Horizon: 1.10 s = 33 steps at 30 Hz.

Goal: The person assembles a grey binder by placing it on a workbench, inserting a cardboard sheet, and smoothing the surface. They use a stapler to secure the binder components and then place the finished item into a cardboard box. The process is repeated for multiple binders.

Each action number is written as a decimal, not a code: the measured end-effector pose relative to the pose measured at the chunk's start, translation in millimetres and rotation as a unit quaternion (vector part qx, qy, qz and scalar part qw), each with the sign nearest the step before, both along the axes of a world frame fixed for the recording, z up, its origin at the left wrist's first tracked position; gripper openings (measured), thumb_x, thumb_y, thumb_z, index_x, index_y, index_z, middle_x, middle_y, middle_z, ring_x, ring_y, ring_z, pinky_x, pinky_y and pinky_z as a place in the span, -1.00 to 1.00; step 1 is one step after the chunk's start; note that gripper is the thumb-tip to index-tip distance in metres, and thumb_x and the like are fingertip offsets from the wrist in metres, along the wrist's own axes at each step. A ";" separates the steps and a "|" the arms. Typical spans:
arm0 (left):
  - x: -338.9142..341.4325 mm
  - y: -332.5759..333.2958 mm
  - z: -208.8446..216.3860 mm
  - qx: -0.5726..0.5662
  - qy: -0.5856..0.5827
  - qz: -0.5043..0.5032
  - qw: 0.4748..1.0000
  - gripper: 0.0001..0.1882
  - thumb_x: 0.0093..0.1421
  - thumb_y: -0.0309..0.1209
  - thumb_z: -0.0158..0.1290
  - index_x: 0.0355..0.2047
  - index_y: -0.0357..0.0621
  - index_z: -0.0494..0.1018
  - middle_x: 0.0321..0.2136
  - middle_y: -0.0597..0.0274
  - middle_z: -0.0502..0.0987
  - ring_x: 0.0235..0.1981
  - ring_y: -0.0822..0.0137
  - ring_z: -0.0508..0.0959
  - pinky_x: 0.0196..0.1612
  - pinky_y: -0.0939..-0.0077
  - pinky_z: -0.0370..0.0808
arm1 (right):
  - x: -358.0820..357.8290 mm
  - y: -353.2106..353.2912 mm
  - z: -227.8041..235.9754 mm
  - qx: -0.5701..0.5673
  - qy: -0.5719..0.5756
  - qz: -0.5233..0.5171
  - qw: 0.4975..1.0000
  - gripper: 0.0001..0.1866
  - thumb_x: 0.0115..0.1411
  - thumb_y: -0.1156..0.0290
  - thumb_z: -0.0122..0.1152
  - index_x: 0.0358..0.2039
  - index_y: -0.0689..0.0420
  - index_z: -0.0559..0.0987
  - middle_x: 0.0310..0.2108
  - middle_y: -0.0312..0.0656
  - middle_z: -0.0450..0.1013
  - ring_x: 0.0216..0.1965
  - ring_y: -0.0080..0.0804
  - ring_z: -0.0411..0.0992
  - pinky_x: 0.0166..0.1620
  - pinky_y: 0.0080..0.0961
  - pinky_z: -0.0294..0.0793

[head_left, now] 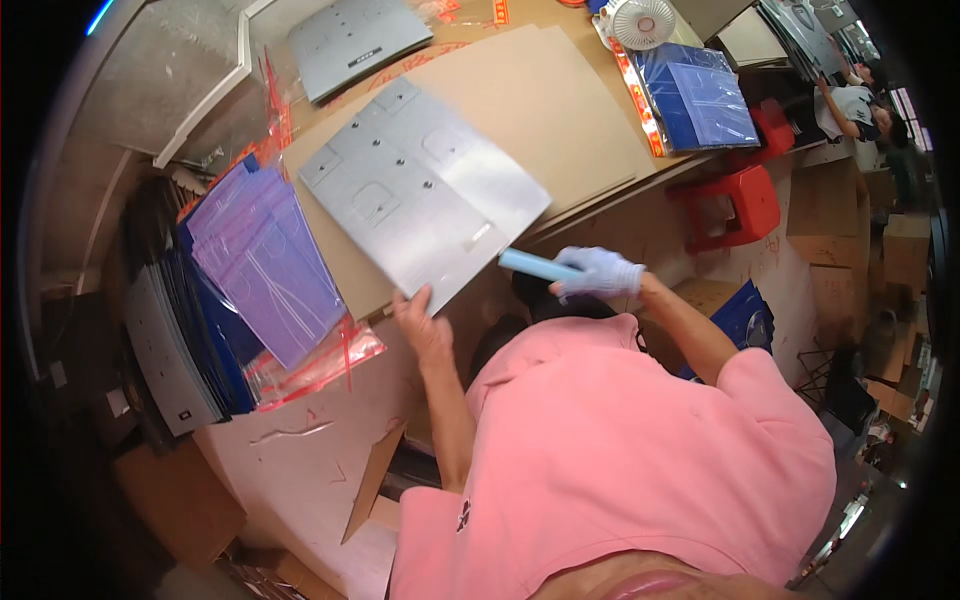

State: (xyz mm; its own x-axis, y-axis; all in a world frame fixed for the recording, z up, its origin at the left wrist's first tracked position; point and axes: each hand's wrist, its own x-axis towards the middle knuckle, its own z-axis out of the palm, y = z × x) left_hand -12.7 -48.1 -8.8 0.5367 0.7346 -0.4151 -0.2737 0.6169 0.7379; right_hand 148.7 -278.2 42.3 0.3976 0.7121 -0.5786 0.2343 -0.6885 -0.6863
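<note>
A flat grey sheet (425, 190) with cut-outs and small holes is lifted over a brown cardboard-covered table (560, 100). My bare left hand (424, 325) holds the sheet by its near corner. My right hand (600, 273), in a pale glove, grips a light blue bar-shaped tool (535, 264) whose tip reaches under the sheet's near edge. My pink top fills the lower middle of the view.
A stack of blue-purple plastic sleeves (265, 260) and grey sheets (165, 350) lies at the left. Another grey sheet (355, 40), a small white fan (640, 22) and blue sleeves (700, 95) sit at the far side. A red stool (730, 205) stands right; another person (850, 105) works beyond.
</note>
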 end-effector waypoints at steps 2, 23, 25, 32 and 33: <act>3.2 15.5 46.5 0.070 -0.040 -0.015 0.997 -0.60 -0.04 -0.68 -0.05 -0.12 -0.30 0.37 -0.24 0.13 0.50 -0.22 0.27 0.51 -0.08 0.36 0.44 | 31.6 -22.1 11.7 -0.047 -0.053 -0.136 0.988 -0.52 0.01 -0.08 0.19 -0.32 0.11 0.53 -0.35 -0.08 0.49 -0.25 -0.21 0.46 -0.17 -0.35 0.39; 325.9 372.6 -22.3 0.141 0.222 -0.044 0.964 -0.69 0.22 -0.55 -0.09 -0.04 -0.43 0.22 -0.05 -0.06 0.34 -0.11 0.00 0.45 -0.10 0.07 0.54 | 358.6 18.8 -93.6 -0.072 -0.421 -0.250 0.869 -0.25 -0.04 -0.09 0.23 0.08 0.10 0.33 -0.02 -0.04 0.39 0.00 -0.08 0.37 0.02 -0.27 0.34; 346.6 361.2 -33.7 0.166 0.257 -0.040 0.951 -0.70 0.22 -0.56 -0.10 -0.04 -0.41 0.21 -0.05 -0.05 0.33 -0.13 -0.02 0.46 -0.14 0.07 0.55 | 373.0 20.4 -102.6 -0.046 -0.483 -0.246 0.839 -0.21 -0.07 -0.11 0.27 0.03 0.21 0.35 -0.15 0.02 0.45 -0.14 -0.07 0.44 -0.08 -0.29 0.41; 353.4 362.7 -46.5 0.198 0.276 0.026 0.940 -0.69 0.22 -0.53 -0.10 -0.06 -0.43 0.20 -0.08 -0.06 0.34 -0.20 0.01 0.48 -0.22 0.02 0.57 | 419.8 67.9 -92.0 -0.024 -0.543 -0.245 0.803 -0.46 -0.19 0.06 0.35 -0.27 0.11 0.40 -0.34 0.00 0.40 -0.25 -0.04 0.38 -0.20 -0.19 0.38; 349.6 360.0 -43.2 0.203 0.282 0.016 0.938 -0.68 0.22 -0.51 -0.08 -0.06 -0.44 0.20 -0.09 -0.06 0.34 -0.23 0.02 0.49 -0.23 0.02 0.57 | 429.1 74.8 -92.8 -0.028 -0.542 -0.238 0.805 -0.46 -0.18 0.07 0.35 -0.26 0.12 0.40 -0.34 0.00 0.40 -0.25 -0.05 0.38 -0.20 -0.19 0.38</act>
State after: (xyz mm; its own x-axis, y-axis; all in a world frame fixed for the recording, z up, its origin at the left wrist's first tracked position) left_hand 336.9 311.9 -52.1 0.2912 0.9054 -0.3090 0.2170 0.2520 0.9431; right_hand 577.8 -203.4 -50.5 0.9109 0.3146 0.2669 0.3755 -0.9002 -0.2204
